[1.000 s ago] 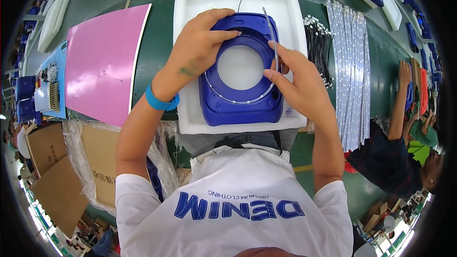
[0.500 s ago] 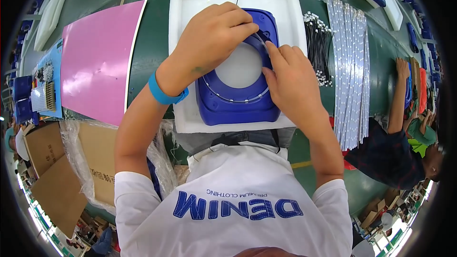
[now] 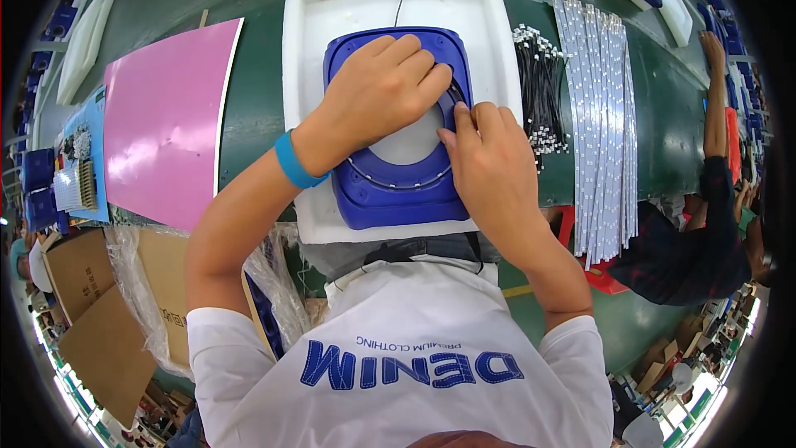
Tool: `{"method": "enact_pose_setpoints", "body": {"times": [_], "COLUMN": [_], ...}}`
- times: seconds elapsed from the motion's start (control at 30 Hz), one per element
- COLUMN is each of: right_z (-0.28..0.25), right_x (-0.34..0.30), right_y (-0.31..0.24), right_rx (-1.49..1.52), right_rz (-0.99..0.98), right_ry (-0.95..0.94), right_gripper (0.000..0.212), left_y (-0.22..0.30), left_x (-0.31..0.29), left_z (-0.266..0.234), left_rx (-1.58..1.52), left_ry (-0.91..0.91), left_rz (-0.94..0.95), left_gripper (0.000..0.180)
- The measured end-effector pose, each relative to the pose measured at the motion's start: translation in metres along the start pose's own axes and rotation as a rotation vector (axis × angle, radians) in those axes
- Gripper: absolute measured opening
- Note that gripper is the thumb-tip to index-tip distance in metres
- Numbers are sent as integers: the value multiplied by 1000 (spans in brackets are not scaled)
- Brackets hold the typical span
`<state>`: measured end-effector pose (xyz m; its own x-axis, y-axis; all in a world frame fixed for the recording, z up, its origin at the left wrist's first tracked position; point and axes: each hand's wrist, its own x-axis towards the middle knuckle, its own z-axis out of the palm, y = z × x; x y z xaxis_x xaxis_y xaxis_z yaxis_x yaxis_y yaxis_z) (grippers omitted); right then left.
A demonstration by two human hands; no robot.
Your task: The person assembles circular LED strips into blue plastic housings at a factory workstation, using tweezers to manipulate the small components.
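Note:
A blue plastic housing [image 3: 400, 214] with a round opening lies in a white foam tray [image 3: 293, 108] in front of me. Along the ring around its opening runs a thin LED strip [image 3: 398, 187], pale with small dots at the near side. My left hand [image 3: 385, 87], with a blue wristband, reaches over the housing, fingers curled and pinched at the ring's upper right. My right hand [image 3: 496, 162] has thumb and fingertips closed on the strip at the ring's right side. Fingers hide part of the strip there. A thin dark wire [image 3: 401, 4] sticks out beyond the housing's far edge.
Right of the tray lie a bundle of black cables [image 3: 541, 108] with white connectors and many long LED strips [image 3: 599, 133]. A pink sheet [image 3: 170, 124] lies on the left. At the far right a co-worker's arm [image 3: 715, 108] reaches over the bench.
Both hands have moved slightly down the ring, still at its right side. The housing and tray appear shifted a little left and downward in view. The co-worker's arm reaches farther forward.

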<state>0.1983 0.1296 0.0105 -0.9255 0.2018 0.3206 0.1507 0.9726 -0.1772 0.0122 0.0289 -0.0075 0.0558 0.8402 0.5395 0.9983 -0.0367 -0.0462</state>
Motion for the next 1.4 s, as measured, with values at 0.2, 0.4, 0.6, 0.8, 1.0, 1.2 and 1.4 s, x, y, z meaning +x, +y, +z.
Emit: {"method": "enact_pose_setpoints", "body": {"times": [0.2,0.4,0.6,0.8,1.0,1.2,1.4], "right_z": [-3,-3,-4,-1,-7,0,-6], "right_x": [4,2,2,2,2,0,-8], "right_y": [-1,0,0,1,2,2,11], "right_rx": [9,96,86,112,80,160,308], "right_rz": [-7,34,9,28,5,40,98], "right_ry": [-34,-32,-28,-19,-36,-19,80], "right_gripper": [39,39,38,38,37,43,51], "left_y": [3,-21,-30,-28,-22,-14,40], "left_x": [1,-19,-15,-7,3,-12,-77], "left_z": [-1,-11,-16,3,-1,-15,-64], "left_rx": [67,-330,-309,-329,-357,-368,-486], "left_ry": [-42,65,181,44,-28,52,41], "left_rz": [11,-166,-272,-280,-323,-455,-329], "left_gripper": [25,22,28,37,41,44,48]}}
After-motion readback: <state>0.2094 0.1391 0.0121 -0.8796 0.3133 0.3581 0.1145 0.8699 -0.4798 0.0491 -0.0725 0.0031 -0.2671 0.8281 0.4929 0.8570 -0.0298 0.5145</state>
